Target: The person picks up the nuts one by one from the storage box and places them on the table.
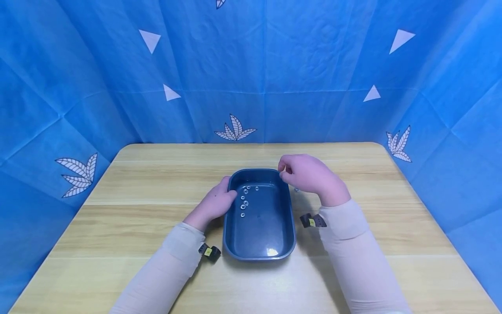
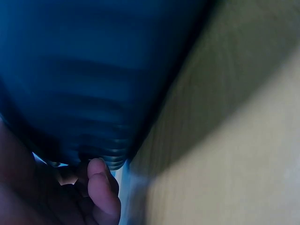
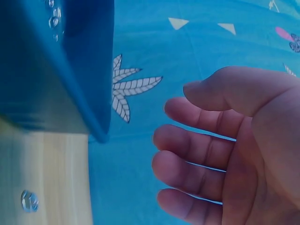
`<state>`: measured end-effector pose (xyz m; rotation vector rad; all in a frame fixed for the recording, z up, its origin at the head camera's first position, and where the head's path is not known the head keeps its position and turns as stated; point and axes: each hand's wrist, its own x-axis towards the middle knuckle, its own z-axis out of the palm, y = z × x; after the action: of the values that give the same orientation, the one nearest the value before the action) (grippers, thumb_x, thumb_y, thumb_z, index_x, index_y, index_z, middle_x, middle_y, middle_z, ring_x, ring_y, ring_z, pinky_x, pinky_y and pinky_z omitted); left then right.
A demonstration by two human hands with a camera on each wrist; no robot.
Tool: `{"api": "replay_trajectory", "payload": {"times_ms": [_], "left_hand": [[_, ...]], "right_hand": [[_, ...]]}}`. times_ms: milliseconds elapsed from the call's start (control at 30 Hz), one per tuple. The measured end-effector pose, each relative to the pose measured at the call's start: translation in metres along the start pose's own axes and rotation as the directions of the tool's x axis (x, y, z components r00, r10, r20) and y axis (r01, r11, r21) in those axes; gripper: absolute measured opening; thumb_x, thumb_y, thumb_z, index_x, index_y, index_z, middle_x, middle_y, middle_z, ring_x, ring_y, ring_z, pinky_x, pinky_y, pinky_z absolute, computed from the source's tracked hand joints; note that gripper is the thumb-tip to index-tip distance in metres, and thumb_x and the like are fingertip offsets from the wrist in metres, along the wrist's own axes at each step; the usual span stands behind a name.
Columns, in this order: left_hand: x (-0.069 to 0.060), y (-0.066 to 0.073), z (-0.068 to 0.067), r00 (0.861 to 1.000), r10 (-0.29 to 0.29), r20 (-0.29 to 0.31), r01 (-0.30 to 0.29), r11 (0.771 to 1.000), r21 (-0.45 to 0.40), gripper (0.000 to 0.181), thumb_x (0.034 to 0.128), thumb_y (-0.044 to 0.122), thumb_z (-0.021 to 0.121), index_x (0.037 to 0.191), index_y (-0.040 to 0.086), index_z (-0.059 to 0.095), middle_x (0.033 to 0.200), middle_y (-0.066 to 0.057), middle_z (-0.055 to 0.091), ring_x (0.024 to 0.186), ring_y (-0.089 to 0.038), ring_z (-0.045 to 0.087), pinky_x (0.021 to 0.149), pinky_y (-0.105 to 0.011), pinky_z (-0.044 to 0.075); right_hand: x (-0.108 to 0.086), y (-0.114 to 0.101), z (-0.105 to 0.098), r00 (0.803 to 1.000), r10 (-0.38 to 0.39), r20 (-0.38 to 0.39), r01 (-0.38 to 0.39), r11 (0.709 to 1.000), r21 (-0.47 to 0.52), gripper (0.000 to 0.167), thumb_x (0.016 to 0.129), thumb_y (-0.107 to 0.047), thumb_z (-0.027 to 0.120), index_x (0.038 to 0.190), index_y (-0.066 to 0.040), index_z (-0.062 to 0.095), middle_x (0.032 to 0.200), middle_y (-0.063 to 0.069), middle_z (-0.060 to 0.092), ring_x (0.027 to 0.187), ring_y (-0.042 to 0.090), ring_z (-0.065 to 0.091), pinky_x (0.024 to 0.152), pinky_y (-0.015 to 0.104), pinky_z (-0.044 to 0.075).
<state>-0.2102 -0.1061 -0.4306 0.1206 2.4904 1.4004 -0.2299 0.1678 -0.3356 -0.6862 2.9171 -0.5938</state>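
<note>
A dark blue rectangular tray (image 1: 259, 226) sits in the middle of the table. My left hand (image 1: 215, 204) grips its left wall, thumb over the rim; in the left wrist view its fingers (image 2: 104, 194) lie against the ribbed outer side. Several small clear beads (image 1: 245, 203) lie inside, towards the far left. My right hand (image 1: 310, 176) hovers by the far right corner, fingers loosely bent. Nothing shows between its thumb and fingers in the right wrist view. One more clear bead (image 3: 29, 201) lies on the table outside the tray, below the right hand.
The light wooden table (image 1: 149, 187) stretches out around the tray on all sides. A blue cloth (image 1: 266, 65) with white leaves and triangles hangs behind the table and along both sides.
</note>
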Motion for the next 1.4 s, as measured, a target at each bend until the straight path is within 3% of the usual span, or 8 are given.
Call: {"api": "replay_trajectory", "payload": {"times_ms": [333, 567, 967, 1133, 1400], "left_hand": [[-0.001, 0.0, 0.0, 1.0, 0.008, 0.0, -0.008, 1.0, 0.009, 0.051, 0.1035, 0.028, 0.042, 0.152, 0.015, 0.035, 0.151, -0.01, 0.046, 0.136, -0.034, 0.045, 0.109, -0.063, 0.035], [-0.002, 0.002, 0.0, 1.0, 0.009, 0.004, -0.009, 1.0, 0.012, 0.051, 0.1035, 0.028, 0.041, 0.152, 0.014, 0.035, 0.151, -0.01, 0.047, 0.135, -0.034, 0.045, 0.109, -0.064, 0.035], [-0.002, 0.001, -0.001, 1.0, 0.025, 0.003, -0.025, 0.999, 0.021, 0.045, 0.1041, 0.029, 0.043, 0.147, 0.014, 0.04, 0.139, -0.01, 0.055, 0.117, -0.032, 0.055, 0.102, -0.058, 0.045], [-0.001, 0.001, 0.0, 1.0, 0.026, 0.003, -0.026, 0.999, 0.024, 0.045, 0.1041, 0.029, 0.042, 0.147, 0.015, 0.04, 0.136, -0.009, 0.056, 0.115, -0.031, 0.055, 0.099, -0.055, 0.047], [-0.001, -0.001, -0.002, 0.998, 0.055, 0.006, -0.055, 0.998, 0.038, 0.044, 0.1039, 0.028, 0.041, 0.146, 0.013, 0.04, 0.125, -0.01, 0.058, 0.109, -0.03, 0.057, 0.091, -0.048, 0.049]], "right_hand": [[0.008, -0.02, 0.006, 0.999, -0.046, 0.013, 0.046, 0.999, -0.007, 0.014, 0.097, -0.027, 0.063, 0.106, -0.017, 0.068, 0.085, -0.002, 0.063, 0.077, 0.019, 0.058, 0.071, 0.036, 0.05], [0.012, -0.033, 0.016, 0.996, -0.092, 0.02, 0.092, 0.996, 0.007, 0.009, 0.096, -0.026, 0.065, 0.102, -0.019, 0.069, 0.084, -0.005, 0.063, 0.077, 0.017, 0.057, 0.07, 0.034, 0.05], [0.022, -0.058, 0.035, 0.975, -0.196, 0.109, 0.206, 0.974, -0.095, 0.008, 0.095, -0.022, 0.062, 0.099, -0.02, 0.068, 0.086, -0.008, 0.063, 0.078, 0.013, 0.057, 0.071, 0.029, 0.049], [0.024, -0.062, 0.043, 0.971, -0.177, 0.158, 0.201, 0.968, -0.152, 0.01, 0.096, -0.025, 0.061, 0.102, -0.023, 0.068, 0.089, -0.009, 0.063, 0.078, 0.011, 0.057, 0.073, 0.027, 0.049], [0.027, -0.064, 0.054, 0.953, -0.189, 0.239, 0.223, 0.966, -0.127, 0.011, 0.097, -0.024, 0.063, 0.106, -0.019, 0.068, 0.082, -0.007, 0.06, 0.076, 0.012, 0.056, 0.075, 0.03, 0.049]]}}
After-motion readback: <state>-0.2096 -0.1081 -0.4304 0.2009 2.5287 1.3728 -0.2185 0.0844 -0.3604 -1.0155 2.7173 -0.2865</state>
